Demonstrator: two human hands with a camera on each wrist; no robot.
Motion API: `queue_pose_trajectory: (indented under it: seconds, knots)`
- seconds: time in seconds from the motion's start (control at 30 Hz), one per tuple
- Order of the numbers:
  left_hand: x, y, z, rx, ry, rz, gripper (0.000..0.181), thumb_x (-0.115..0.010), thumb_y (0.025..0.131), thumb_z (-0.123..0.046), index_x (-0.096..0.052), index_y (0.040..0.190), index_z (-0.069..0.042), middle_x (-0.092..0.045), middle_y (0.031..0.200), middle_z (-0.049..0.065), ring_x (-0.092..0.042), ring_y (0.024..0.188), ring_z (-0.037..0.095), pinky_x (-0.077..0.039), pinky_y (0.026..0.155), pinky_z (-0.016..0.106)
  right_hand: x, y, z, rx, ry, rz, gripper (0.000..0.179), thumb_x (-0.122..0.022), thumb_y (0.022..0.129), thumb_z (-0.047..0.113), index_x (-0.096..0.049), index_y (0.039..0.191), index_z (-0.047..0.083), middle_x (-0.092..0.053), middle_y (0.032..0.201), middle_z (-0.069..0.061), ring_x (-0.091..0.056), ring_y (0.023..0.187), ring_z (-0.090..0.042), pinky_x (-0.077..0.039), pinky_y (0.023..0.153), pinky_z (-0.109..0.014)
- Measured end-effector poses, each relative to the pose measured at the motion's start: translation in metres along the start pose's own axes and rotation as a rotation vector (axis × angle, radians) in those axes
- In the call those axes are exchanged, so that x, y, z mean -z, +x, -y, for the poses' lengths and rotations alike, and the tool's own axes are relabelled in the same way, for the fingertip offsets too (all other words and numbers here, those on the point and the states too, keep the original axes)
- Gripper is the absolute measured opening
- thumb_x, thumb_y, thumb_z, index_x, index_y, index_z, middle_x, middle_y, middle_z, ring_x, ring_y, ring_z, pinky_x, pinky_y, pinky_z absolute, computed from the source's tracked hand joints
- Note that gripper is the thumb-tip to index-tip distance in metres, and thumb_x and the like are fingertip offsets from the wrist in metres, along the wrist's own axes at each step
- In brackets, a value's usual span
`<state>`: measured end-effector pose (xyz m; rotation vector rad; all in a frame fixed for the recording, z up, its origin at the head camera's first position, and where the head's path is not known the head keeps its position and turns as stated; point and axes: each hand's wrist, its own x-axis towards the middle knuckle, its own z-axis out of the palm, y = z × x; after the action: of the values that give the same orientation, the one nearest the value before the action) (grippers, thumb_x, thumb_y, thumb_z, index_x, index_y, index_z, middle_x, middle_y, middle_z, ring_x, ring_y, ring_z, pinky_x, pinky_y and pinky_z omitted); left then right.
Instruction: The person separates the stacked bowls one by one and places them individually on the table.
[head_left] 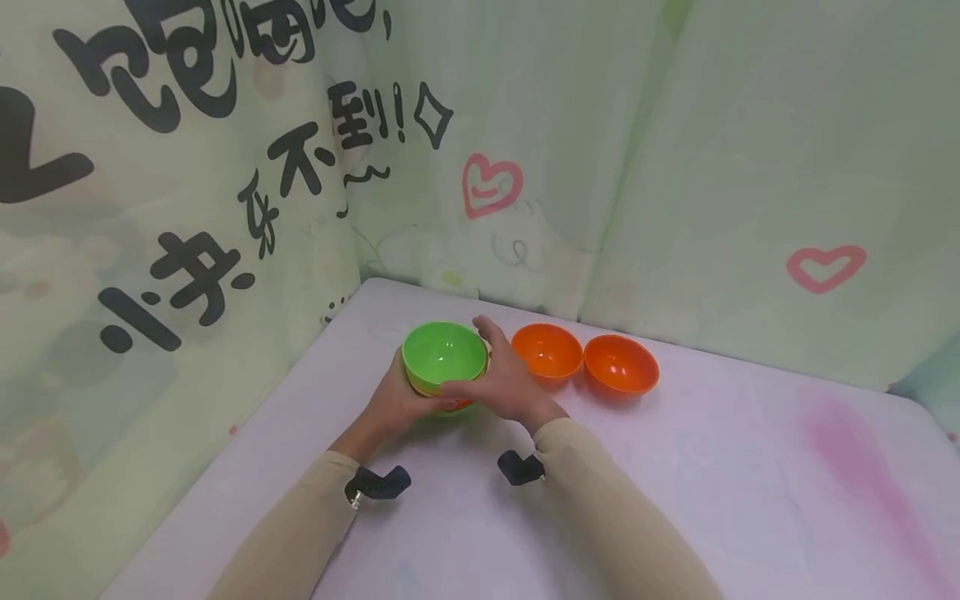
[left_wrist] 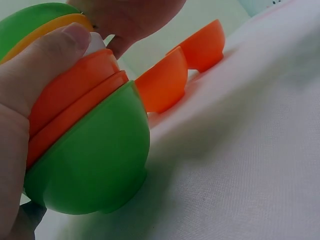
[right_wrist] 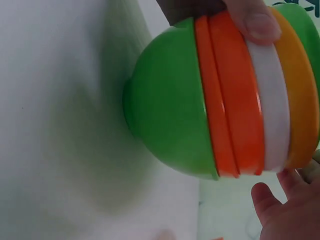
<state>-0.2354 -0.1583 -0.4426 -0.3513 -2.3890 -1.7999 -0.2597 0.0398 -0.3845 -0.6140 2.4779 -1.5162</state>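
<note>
From where I stand, both hands meet at one stack of nested bowls point(head_left: 442, 352), near the table's far left corner. The stack's long axis runs roughly upright between the hands, mouths facing up. From below it goes a lower green bowl point(right_wrist: 167, 102), two orange bands point(right_wrist: 232, 95), a white bowl point(right_wrist: 272, 112), a yellow bowl point(right_wrist: 300, 87), and another green one on top. I can't make out whether the bottom foot actually rests on the white table point(head_left: 720, 492).

The left hand point(head_left: 396, 390) holds the stack's left side, fingers wrapped round it, with the thumb pressed along the front of the middle bowls. The right hand point(head_left: 512, 385) reaches over from the other side: its thumb lies across the front near the top rim, and the fingers are spread apart toward the far side (whether it truly grips or merely steadies, I can't tell).

The right hand is also the nearer one to the loose pair. A first orange bowl point(head_left: 547, 352) sits just past its knuckles, partly hidden by them, and a second orange bowl point(head_left: 621, 363) sits just beside that one, farther right. Both stand mouth up.
</note>
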Motion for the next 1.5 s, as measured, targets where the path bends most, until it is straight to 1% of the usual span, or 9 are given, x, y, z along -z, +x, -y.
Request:
queue_pose_trajectory:
  seconds: [0.17,0.5,0.8,0.9,1.0,1.13,1.2,1.37,1.5]
  knots:
    - [0.002,0.001,-0.001,-0.005,0.019,0.009,0.101,-0.088,0.076,-0.024,-0.024,0.152,-0.008,-0.045,0.143,0.011,-0.047,0.129,0.027,-0.040,0.108,0.046,-0.005,0.005,0.001,-0.014,0.003,0.025,0.115,-0.089,0.068,0.046,-0.024,0.158,0.017,-0.040,0.150,-0.003,-0.046,0.127,-0.024,-0.046,0.103,-0.045]
    - [0.001,0.002,0.000,0.006,0.027,0.004,0.101,-0.088,0.076,-0.035,-0.025,0.151,-0.008,-0.047,0.140,0.010,-0.050,0.126,0.026,-0.043,0.106,0.045,-0.006,0.010,0.002,-0.029,-0.057,0.036,0.117,-0.088,0.066,0.048,-0.023,0.158,0.016,-0.043,0.144,-0.004,-0.048,0.122,-0.024,-0.048,0.099,-0.045]
    - [-0.001,0.003,0.002,-0.062,-0.027,0.010,0.097,-0.088,0.076,-0.015,-0.027,0.151,-0.012,-0.048,0.141,0.006,-0.049,0.126,0.024,-0.041,0.107,0.044,-0.007,0.009,0.005,0.042,-0.068,-0.009,0.112,-0.088,0.068,0.041,-0.026,0.157,0.011,-0.043,0.145,-0.004,-0.048,0.120,-0.024,-0.048,0.098,-0.044]
    - [-0.002,0.003,0.002,-0.077,-0.043,0.011,0.098,-0.088,0.074,-0.012,-0.027,0.151,-0.016,-0.046,0.141,0.003,-0.048,0.126,0.022,-0.040,0.107,0.043,-0.005,0.008,0.010,0.064,-0.074,-0.028,0.111,-0.088,0.069,0.040,-0.027,0.156,0.010,-0.042,0.146,-0.005,-0.047,0.122,-0.025,-0.048,0.098,-0.045]
    - [-0.003,0.004,0.002,-0.113,-0.068,0.005,0.100,-0.090,0.072,-0.009,-0.028,0.151,-0.018,-0.047,0.141,0.003,-0.047,0.126,0.022,-0.040,0.108,0.045,-0.001,0.007,0.016,0.087,-0.074,-0.051,0.109,-0.088,0.069,0.038,-0.028,0.155,0.011,-0.042,0.145,-0.006,-0.047,0.122,-0.025,-0.049,0.097,-0.046]
    - [-0.003,0.006,0.001,-0.153,-0.090,0.002,0.100,-0.090,0.071,-0.006,-0.031,0.150,-0.016,-0.049,0.139,0.005,-0.048,0.124,0.025,-0.040,0.108,0.046,0.007,0.006,0.022,0.105,-0.076,-0.067,0.108,-0.089,0.069,0.037,-0.027,0.154,0.011,-0.043,0.142,-0.006,-0.048,0.120,-0.025,-0.051,0.095,-0.044]
    - [-0.003,0.005,0.001,-0.135,-0.078,-0.001,0.098,-0.090,0.071,-0.007,-0.032,0.149,-0.016,-0.050,0.137,0.004,-0.050,0.121,0.024,-0.042,0.106,0.044,0.011,0.006,0.023,0.107,-0.077,-0.076,0.107,-0.089,0.070,0.036,-0.027,0.154,0.011,-0.044,0.142,-0.005,-0.049,0.119,-0.025,-0.052,0.094,-0.044]
    - [-0.002,0.003,0.002,-0.052,0.000,-0.008,0.094,-0.090,0.071,-0.013,-0.032,0.145,-0.013,-0.052,0.128,0.004,-0.053,0.112,0.022,-0.047,0.099,0.041,0.023,0.003,0.022,0.104,-0.054,-0.109,0.106,-0.090,0.070,0.032,-0.029,0.153,0.009,-0.045,0.141,-0.007,-0.051,0.119,-0.028,-0.051,0.094,-0.046]
    - [-0.002,0.002,0.002,-0.023,0.011,0.000,0.096,-0.090,0.073,-0.015,-0.029,0.147,-0.013,-0.051,0.129,0.006,-0.052,0.114,0.024,-0.045,0.101,0.043,0.032,-0.002,0.021,0.071,-0.045,-0.130,0.108,-0.090,0.070,0.031,-0.026,0.155,0.010,-0.042,0.144,-0.010,-0.049,0.121,-0.030,-0.050,0.096,-0.048]
